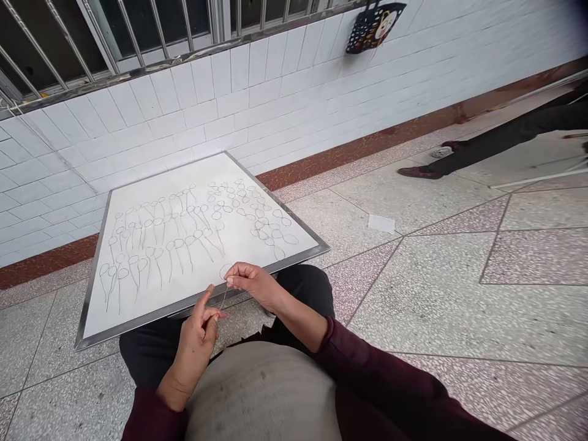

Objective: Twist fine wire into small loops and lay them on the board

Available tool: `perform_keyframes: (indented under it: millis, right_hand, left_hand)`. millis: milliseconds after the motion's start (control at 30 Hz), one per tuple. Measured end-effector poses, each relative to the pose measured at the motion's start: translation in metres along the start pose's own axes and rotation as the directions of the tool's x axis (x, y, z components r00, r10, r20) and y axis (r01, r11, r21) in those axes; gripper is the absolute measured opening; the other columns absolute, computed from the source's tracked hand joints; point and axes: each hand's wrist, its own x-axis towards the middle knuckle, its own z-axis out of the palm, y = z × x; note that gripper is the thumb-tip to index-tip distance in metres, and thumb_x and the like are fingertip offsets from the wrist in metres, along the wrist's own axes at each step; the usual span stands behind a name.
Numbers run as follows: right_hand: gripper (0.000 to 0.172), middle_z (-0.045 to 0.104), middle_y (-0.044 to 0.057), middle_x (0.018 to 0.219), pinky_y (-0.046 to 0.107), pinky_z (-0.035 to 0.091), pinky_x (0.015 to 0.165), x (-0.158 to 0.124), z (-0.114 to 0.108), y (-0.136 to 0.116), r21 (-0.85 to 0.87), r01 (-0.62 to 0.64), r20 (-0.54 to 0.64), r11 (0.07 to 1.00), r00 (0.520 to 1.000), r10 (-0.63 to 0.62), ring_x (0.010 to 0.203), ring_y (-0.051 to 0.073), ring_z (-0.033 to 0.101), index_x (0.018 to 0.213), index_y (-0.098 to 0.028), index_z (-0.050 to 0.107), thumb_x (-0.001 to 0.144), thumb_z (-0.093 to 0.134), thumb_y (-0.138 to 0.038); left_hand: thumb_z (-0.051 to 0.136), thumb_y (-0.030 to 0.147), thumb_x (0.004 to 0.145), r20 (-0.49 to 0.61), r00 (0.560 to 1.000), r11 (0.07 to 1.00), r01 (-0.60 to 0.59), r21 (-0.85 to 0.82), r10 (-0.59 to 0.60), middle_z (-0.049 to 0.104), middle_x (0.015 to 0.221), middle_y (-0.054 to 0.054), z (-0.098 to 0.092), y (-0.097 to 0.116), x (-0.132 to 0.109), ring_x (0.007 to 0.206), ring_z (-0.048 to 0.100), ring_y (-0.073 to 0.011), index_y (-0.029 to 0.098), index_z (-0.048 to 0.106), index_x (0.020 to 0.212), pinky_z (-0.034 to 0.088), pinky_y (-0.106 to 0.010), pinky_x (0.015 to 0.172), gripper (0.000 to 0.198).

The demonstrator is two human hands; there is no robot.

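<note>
A white board (151,288) with a metal frame rests on my lap, tilted toward the wall. Several thin wire loops with long stems (193,229) lie in rows across it. My right hand (250,285) is at the board's near edge and pinches the looped end of a thin wire (223,294). My left hand (199,324), just below the edge, pinches the same wire's lower end between thumb and fingers.
A white tiled wall (257,98) with a barred window stands behind the board. A dark patterned bag (374,24) hangs on it. Another person's legs and shoes (441,162) stretch in at the right. The floor is speckled terrazzo (436,294).
</note>
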Motion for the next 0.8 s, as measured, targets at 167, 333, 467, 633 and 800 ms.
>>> perform_keyframes:
  millis: [167, 333, 467, 633, 800]
  right_hand:
    - [0.026, 0.063, -0.001, 0.072, 0.027, 0.039, 0.066, 0.003, -0.007, 0.000, 0.005, 0.010, -0.006, 1.000, 1.000, -0.010, 0.064, 0.011, 0.050, 0.079, -0.018, 0.065, 0.072, 0.074, -0.041]
    - [0.026, 0.062, -0.001, 0.071, 0.027, 0.040, 0.066, 0.002, -0.011, -0.012, -0.041, 0.026, 0.004, 0.999, 1.000, -0.026, 0.064, 0.011, 0.049, 0.079, -0.018, 0.065, 0.072, 0.073, -0.041]
    - [0.021, 0.062, -0.001, 0.072, 0.027, 0.042, 0.068, -0.001, 0.002, -0.021, -0.109, 0.058, 0.035, 0.992, 0.998, -0.054, 0.067, 0.012, 0.052, 0.081, -0.019, 0.066, 0.075, 0.071, -0.039]
    - [0.020, 0.062, -0.002, 0.072, 0.028, 0.044, 0.070, -0.005, 0.016, -0.025, -0.084, 0.088, 0.083, 0.993, 0.993, -0.081, 0.068, 0.012, 0.054, 0.082, -0.019, 0.067, 0.076, 0.071, -0.038]
    - [0.026, 0.063, -0.001, 0.074, 0.028, 0.047, 0.071, -0.009, 0.016, -0.024, -0.028, 0.074, 0.133, 0.997, 0.989, -0.070, 0.070, 0.013, 0.057, 0.085, -0.019, 0.066, 0.076, 0.071, -0.043]
  left_hand:
    - [0.048, 0.038, 0.093, 0.075, 0.997, 1.000, 0.010, 0.011, -0.010, 0.070, 0.092, -0.003, -0.008, -0.004, -0.008, 0.071, 0.059, -0.0161, 0.029, 0.035, 0.148, 0.046, -0.031, 0.077, 0.056]
    - [0.063, 0.039, 0.085, 0.050, 0.997, 0.987, 0.070, -0.142, -0.064, 0.070, 0.105, -0.008, -0.025, 0.001, -0.002, 0.093, 0.061, -0.0210, 0.025, 0.037, 0.146, 0.043, -0.036, 0.090, 0.068]
    - [0.069, 0.040, 0.081, -0.041, 0.995, 0.929, 0.072, -0.363, -0.093, 0.070, 0.101, -0.009, -0.020, 0.014, 0.016, 0.091, 0.062, -0.0208, 0.022, 0.047, 0.138, 0.046, -0.035, 0.085, 0.064]
    - [0.073, 0.038, 0.078, -0.040, 0.989, 0.811, 0.092, -0.578, -0.141, 0.068, 0.083, -0.004, 0.002, 0.024, 0.031, 0.077, 0.062, -0.0161, 0.018, 0.055, 0.130, 0.048, -0.030, 0.074, 0.058]
    - [0.078, 0.032, 0.073, 0.012, 0.981, 0.705, 0.146, -0.694, -0.191, 0.066, 0.079, -0.001, 0.006, 0.026, 0.030, 0.073, 0.061, -0.0131, 0.021, 0.058, 0.127, 0.046, -0.025, 0.067, 0.059]
